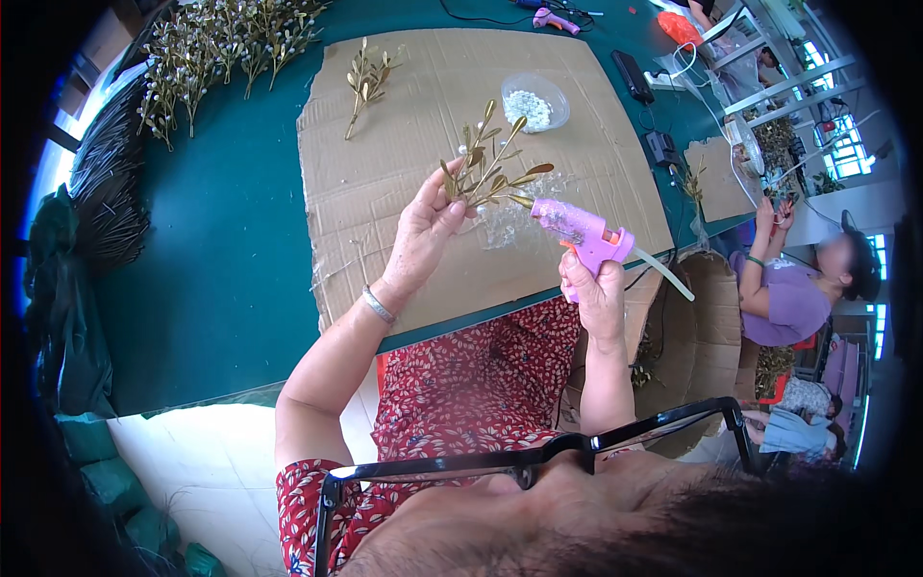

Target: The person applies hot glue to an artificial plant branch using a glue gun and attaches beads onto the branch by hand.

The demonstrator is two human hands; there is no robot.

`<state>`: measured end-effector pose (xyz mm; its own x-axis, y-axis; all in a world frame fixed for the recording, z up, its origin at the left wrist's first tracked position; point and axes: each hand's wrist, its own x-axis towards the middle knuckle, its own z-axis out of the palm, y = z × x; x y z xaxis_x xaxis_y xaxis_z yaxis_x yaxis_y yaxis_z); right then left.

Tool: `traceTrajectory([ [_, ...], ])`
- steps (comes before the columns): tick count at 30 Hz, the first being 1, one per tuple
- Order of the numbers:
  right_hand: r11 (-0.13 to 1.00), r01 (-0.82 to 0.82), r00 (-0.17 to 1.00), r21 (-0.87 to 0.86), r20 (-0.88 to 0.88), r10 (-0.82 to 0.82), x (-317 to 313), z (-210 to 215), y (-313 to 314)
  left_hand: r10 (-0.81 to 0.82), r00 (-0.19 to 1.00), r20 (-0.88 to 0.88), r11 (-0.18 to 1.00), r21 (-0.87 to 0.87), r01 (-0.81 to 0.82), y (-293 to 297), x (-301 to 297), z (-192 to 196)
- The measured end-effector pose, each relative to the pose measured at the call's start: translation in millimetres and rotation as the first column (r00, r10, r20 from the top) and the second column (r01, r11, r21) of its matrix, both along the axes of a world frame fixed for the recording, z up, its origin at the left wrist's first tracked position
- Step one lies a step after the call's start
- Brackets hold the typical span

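My left hand point(430, 223) pinches a golden artificial leaf sprig point(488, 159) above the cardboard sheet point(385, 260). A pale bead or two shows among its leaves. In my right hand point(598, 293) is a purple hot glue gun point(586, 231), with a pale glue stick point(665, 273) poking out of its back. The gun's nozzle points left, close to the sprig's leaves; whether they touch I cannot tell. Strings of clear dried glue point(514, 219) lie on the cardboard under the nozzle. Beyond stands a clear round tub point(536, 96) of white beads, and another golden sprig point(368, 82) lies at the far left.
Many beaded golden sprigs point(216, 48) are heaped at the far left of the green table point(212, 269). Beside them lies a bundle of dark stems point(106, 183). Another purple glue gun point(556, 19), a black power adapter point(632, 77) and cables sit at the back. A co-worker point(798, 288) works at right.
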<state>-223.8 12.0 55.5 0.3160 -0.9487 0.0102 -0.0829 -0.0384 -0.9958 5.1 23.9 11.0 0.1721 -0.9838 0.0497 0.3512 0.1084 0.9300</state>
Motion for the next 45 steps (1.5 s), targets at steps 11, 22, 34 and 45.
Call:
traceTrajectory([
  [11,1.000,-0.006,1.000,-0.002,-0.029,0.006,-1.3,-0.8,-0.6,-0.001,1.000,-0.003,1.000,-0.004,0.001,0.0,0.4,-0.2],
  [22,1.000,0.004,0.999,-0.021,-0.035,-0.004,-1.8,-3.3,-4.2,-0.002,1.000,0.004,1.000,0.000,0.002,-0.2,0.0,-2.2],
  [34,1.000,-0.012,1.000,0.011,-0.019,0.012,-3.5,-4.3,-5.7,-0.024,0.999,0.025,1.000,-0.002,0.024,-0.6,2.8,-7.0],
  [45,0.997,-0.049,0.999,0.060,0.008,0.049,-8.2,-5.3,-8.0,-0.003,1.000,0.011,1.000,0.007,0.003,-2.4,0.7,-7.1],
])
